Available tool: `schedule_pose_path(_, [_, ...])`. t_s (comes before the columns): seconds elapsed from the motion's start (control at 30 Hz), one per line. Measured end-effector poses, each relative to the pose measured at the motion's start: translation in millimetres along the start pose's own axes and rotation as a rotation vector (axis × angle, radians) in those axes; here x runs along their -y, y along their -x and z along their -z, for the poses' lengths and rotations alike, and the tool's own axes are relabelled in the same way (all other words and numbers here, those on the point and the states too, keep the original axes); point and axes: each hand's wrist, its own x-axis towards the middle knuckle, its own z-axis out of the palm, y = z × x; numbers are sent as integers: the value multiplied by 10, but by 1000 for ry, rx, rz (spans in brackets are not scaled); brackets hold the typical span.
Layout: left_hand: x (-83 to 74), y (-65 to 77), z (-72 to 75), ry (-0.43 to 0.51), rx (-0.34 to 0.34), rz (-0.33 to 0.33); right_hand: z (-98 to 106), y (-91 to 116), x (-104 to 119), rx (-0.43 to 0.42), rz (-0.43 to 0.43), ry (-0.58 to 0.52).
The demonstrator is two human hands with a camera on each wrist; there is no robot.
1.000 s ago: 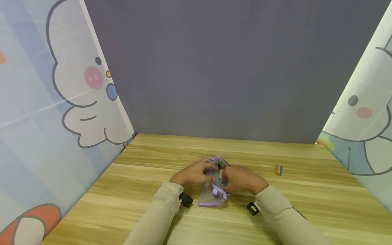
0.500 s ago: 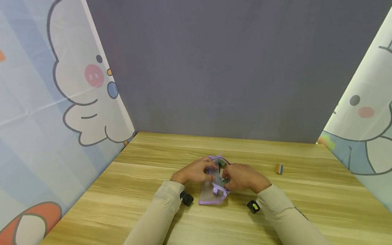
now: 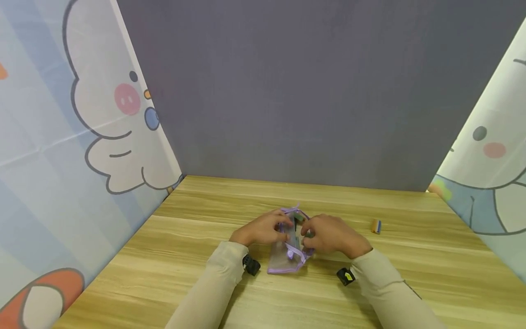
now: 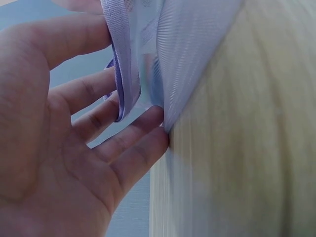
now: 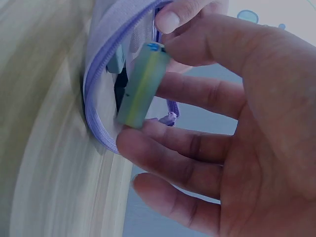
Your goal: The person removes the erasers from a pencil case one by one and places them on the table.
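Observation:
A see-through mesh zip pouch (image 3: 281, 262) with purple edging lies on the table, its mouth spread wide. My left hand (image 3: 266, 228) grips the pouch's left side, fingers curved at its zip edge (image 4: 121, 59) and fingertips against the mesh. At the right of the opening, my right hand (image 3: 330, 235) pinches a small green block with a yellow stripe (image 5: 143, 86) between thumb and fingers. The block overlaps the zip mouth in the right wrist view. Inside the pouch show a pale green piece (image 5: 116, 61) and something dark (image 5: 120, 89), both partly hidden.
A small orange, white and blue block (image 3: 376, 226) lies on the wooden table (image 3: 197, 210) to the right of the pouch. A grey panel (image 3: 287, 91) stands along the back, with cartoon-printed sheets (image 3: 45, 183) at both sides.
My right hand has drawn slightly to the right and away from the body, bringing the green block with it. My left hand stays at the pouch's edge.

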Motion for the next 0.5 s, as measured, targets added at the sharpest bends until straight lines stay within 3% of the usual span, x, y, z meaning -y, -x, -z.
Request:
schedule_pose_path(0.17, [-10,-7,1,19,6,1,10,16,-54,-42,16,38])
schedule_pose_path(0.37, [-25,5,24,39,4,-2,56,5,-69,-78,54,8])
schedule_pose_path(0.5, [-13,2,16,29,3,1,63,-2,-66,-81,35,16])
